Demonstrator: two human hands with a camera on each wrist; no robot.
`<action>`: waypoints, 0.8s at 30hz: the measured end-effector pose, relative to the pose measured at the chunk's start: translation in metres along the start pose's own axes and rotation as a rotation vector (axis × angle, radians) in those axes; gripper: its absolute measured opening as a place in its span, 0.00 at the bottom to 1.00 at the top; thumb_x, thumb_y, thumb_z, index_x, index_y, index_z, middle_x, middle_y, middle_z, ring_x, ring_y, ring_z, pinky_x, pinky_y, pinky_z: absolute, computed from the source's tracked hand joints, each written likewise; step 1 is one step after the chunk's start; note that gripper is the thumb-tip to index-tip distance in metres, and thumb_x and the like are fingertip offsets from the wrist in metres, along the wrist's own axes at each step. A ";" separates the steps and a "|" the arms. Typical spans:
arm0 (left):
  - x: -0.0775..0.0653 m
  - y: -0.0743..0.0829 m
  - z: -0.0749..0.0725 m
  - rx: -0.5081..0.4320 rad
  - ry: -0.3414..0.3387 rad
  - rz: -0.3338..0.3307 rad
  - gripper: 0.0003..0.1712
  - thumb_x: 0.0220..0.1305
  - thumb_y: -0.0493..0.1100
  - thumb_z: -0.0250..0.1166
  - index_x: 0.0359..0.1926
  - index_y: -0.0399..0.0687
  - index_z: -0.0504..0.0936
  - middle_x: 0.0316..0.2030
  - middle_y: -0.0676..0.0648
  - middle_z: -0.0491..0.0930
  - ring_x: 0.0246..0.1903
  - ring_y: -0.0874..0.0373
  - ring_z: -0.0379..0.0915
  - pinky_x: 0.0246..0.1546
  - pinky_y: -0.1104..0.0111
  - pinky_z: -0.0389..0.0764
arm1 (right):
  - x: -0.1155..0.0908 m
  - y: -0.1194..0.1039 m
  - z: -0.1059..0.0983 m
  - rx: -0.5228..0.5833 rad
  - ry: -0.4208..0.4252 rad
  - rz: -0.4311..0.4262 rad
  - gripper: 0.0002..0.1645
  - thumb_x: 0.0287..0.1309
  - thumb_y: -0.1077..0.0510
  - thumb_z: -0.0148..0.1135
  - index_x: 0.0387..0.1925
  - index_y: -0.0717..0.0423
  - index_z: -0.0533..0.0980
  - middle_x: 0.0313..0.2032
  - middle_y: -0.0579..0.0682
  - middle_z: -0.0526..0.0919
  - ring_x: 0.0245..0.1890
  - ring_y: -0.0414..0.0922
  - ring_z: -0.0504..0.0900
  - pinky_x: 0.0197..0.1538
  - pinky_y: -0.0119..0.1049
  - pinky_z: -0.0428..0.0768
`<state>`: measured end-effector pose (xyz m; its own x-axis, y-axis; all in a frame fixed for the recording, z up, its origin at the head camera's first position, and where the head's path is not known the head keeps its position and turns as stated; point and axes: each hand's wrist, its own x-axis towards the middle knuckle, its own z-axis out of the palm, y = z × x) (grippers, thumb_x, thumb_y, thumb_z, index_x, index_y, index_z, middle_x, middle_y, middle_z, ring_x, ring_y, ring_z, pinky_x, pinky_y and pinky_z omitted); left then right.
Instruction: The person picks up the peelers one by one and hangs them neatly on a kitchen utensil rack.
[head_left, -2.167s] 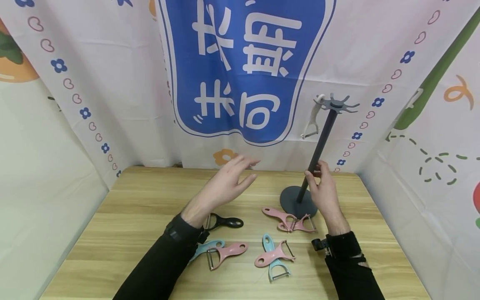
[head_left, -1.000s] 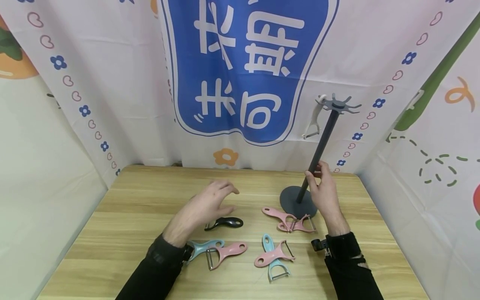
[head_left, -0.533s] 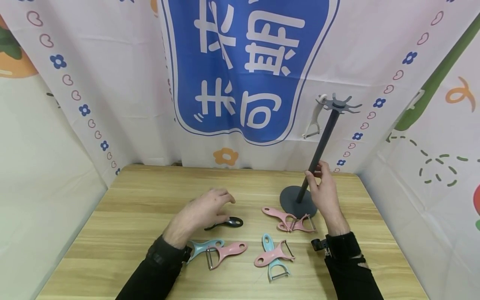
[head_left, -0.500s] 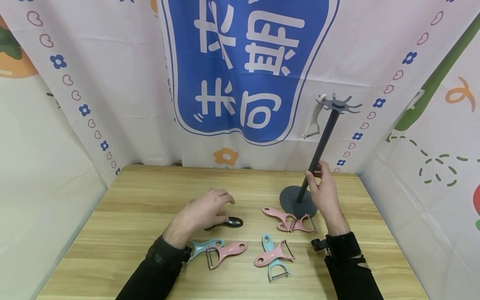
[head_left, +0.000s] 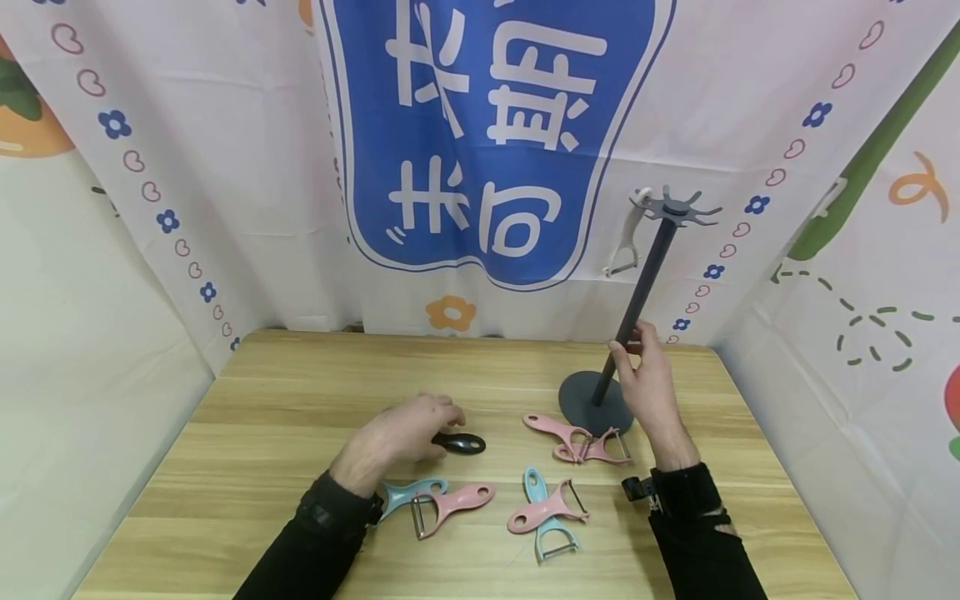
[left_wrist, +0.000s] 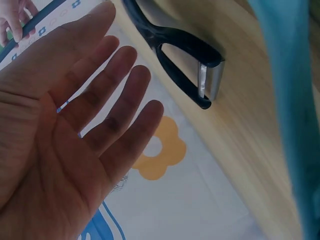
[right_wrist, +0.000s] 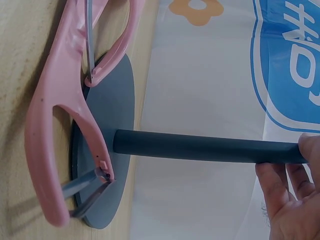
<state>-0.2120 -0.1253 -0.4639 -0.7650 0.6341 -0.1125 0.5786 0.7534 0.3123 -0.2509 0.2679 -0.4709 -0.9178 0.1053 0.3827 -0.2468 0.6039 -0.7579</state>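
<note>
My left hand is low over the black peeler, covering its blade end in the head view. In the left wrist view the left fingers are extended and apart, with the thumb tip near the handle of the black peeler. My right hand holds the pole of a dark grey rack between thumb and fingers. In the right wrist view, thumb and fingertips meet the pole. From one arm of the rack's hooked top hangs a white peeler.
Two pink peelers overlap at the rack's round base. Nearer the front, a pink peeler crosses a blue peeler. Beside the left wrist lie another blue peeler and pink peeler. A printed cloth hangs behind the table.
My left hand has come down from near the table's back edge to the black peeler, and its fingers have lowered toward the handle. The right hand and rack stay in place.
</note>
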 end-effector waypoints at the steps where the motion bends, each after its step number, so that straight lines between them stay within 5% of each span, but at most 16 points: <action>1: 0.000 0.000 0.001 -0.002 -0.005 -0.005 0.27 0.64 0.32 0.88 0.63 0.41 0.91 0.57 0.42 0.92 0.56 0.46 0.90 0.66 0.50 0.94 | 0.000 0.000 0.000 0.000 0.000 0.001 0.29 0.93 0.56 0.60 0.82 0.63 0.67 0.70 0.71 0.82 0.70 0.71 0.86 0.66 0.78 0.92; 10: 0.000 -0.002 0.008 -0.013 -0.038 -0.047 0.24 0.63 0.30 0.87 0.59 0.42 0.91 0.54 0.43 0.91 0.56 0.46 0.89 0.68 0.48 0.94 | 0.000 0.000 0.000 0.004 -0.006 0.011 0.29 0.93 0.56 0.60 0.82 0.62 0.67 0.70 0.71 0.81 0.71 0.71 0.86 0.67 0.78 0.91; 24: 0.004 -0.005 0.013 -0.017 -0.042 -0.044 0.17 0.66 0.29 0.85 0.52 0.44 0.92 0.48 0.46 0.93 0.48 0.54 0.87 0.57 0.54 0.95 | 0.001 0.000 0.000 -0.014 0.004 -0.010 0.29 0.92 0.59 0.61 0.83 0.64 0.67 0.69 0.72 0.82 0.69 0.72 0.87 0.62 0.75 0.93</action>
<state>-0.2146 -0.1247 -0.4781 -0.7768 0.6074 -0.1662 0.5393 0.7780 0.3223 -0.2516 0.2680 -0.4708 -0.9140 0.1020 0.3926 -0.2519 0.6159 -0.7465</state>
